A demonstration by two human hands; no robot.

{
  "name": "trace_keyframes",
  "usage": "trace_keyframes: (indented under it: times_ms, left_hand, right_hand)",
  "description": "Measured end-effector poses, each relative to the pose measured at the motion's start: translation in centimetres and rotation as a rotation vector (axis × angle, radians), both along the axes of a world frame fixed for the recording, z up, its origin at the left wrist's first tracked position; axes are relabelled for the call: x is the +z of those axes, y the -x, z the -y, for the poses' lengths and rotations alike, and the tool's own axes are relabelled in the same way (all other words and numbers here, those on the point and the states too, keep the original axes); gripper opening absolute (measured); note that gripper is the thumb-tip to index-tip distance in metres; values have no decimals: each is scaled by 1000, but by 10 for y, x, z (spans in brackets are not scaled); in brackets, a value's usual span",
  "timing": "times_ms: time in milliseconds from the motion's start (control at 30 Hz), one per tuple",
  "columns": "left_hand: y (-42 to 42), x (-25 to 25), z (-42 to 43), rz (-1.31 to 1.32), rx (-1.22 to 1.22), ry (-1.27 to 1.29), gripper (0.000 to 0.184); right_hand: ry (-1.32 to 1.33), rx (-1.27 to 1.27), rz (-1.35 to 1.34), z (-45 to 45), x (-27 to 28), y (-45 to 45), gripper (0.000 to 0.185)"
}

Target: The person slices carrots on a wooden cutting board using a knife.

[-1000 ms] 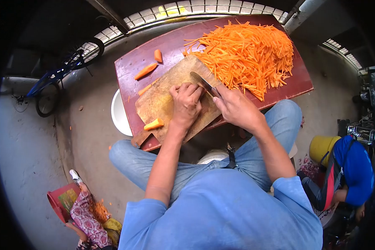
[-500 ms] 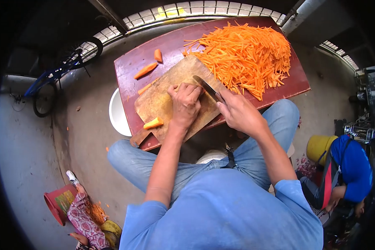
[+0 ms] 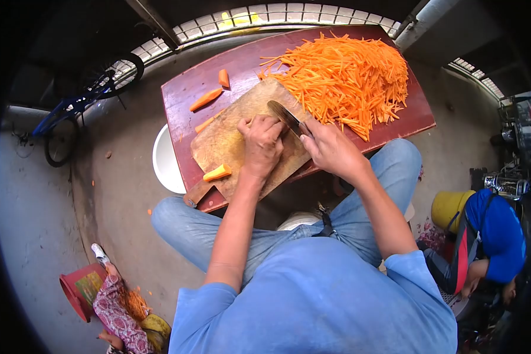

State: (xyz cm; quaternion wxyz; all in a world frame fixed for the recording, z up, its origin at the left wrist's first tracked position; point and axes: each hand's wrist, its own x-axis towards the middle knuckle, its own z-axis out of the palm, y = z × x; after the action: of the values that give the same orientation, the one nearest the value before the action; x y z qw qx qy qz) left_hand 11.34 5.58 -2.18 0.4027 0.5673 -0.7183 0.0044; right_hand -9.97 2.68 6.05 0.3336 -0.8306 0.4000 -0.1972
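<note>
My right hand (image 3: 333, 150) grips a knife (image 3: 285, 115) by its handle, with the dark blade slanting over the wooden cutting board (image 3: 215, 140). Beside the blade, my left hand (image 3: 262, 144) presses down with curled fingers on a carrot, which is almost wholly hidden beneath them. A peeled carrot piece (image 3: 217, 172) lies on the board left of my left wrist. Beyond the board, a big heap of carrot strips (image 3: 348, 79) covers the right part of the red table (image 3: 186, 88). Two more carrot pieces, a longer one (image 3: 206, 100) and a short one (image 3: 223, 78), rest at its left.
A white basin (image 3: 166, 162) stands on the floor left of the table. My jeans-clad knees flank the near edge. At lower left are a red bucket (image 3: 71, 292) and a seated person's patterned clothing (image 3: 121, 315). A person in blue (image 3: 495, 236) bends near a yellow bucket (image 3: 448, 206). A bicycle (image 3: 62, 127) leans far left.
The knife blade has shifted slightly left and now shows more of its flat side, as my right hand moved a little left. My left hand stays nearly in place.
</note>
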Motion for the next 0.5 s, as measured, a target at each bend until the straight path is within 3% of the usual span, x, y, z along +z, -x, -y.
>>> trace_keyframes:
  times_ms: [133,267,500]
  left_hand:
    - [-1,0,0,-8,-1,20,24]
    - [-2,0,0,-9,13,9,22]
    - [-2,-1,-2,-44,8,-11,19]
  right_hand:
    - [-44,-33,-11,-7,20,0,21]
    - [17,-19,-25,-8,-2,-3,21]
    - [-26,-28,-61,-13,6,-4,22]
